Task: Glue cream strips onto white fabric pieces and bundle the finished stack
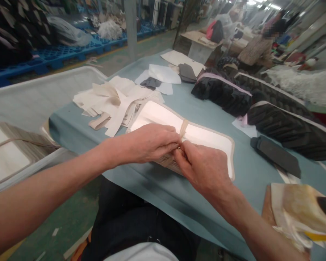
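A stack of white, beige-edged fabric pieces lies on the blue-grey table in front of me, bound across its middle by a beige strip. My left hand and my right hand meet at the near edge of the stack. Both pinch the ends of the beige strip between their fingertips, knuckles almost touching.
Loose cream fabric cut-offs lie behind the stack, bundles of black pieces to the right. A grey bin at left holds a bound stack. A seated person works at the far right. A worn board lies near right.
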Demonstrator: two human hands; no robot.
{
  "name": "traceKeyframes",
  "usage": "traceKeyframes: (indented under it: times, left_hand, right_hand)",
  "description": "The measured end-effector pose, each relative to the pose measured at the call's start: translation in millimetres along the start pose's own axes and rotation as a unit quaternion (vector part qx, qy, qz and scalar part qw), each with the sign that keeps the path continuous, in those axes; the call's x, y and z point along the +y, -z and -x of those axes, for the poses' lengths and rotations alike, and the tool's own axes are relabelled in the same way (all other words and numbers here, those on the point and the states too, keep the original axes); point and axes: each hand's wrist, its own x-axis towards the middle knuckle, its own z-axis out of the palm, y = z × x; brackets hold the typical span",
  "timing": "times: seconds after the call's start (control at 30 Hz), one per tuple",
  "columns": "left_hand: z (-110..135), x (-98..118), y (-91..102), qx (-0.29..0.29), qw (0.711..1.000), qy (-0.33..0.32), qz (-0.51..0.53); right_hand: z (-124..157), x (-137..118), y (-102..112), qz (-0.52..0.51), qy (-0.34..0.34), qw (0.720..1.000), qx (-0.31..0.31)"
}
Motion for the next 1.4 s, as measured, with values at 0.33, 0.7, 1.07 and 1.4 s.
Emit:
traceKeyframes:
  times: [0.33,0.7,1.07,1.4]
  left_hand:
    - [-33,-11,-1.6,-0.05,0.961,0.001,-0.273]
    - [-34,-4,-4.9,-0.072,0.963,0.107,-0.237]
    - [-34,4,-12.8,-0.068,0.961,0.16,-0.214]
    - [-16,-2,-7.3,0.053,0.99,0.095,-0.093]
  right_hand:
    - [4,13,-23,-0.049,0.125,0.972,0.192]
    - [3,17,-33,-0.064,0.161,0.956,0.238]
    - [1,24,-40,-0.042,0.25,0.933,0.256]
    - [16,10,-26,-0.044,0.16,0.948,0.27]
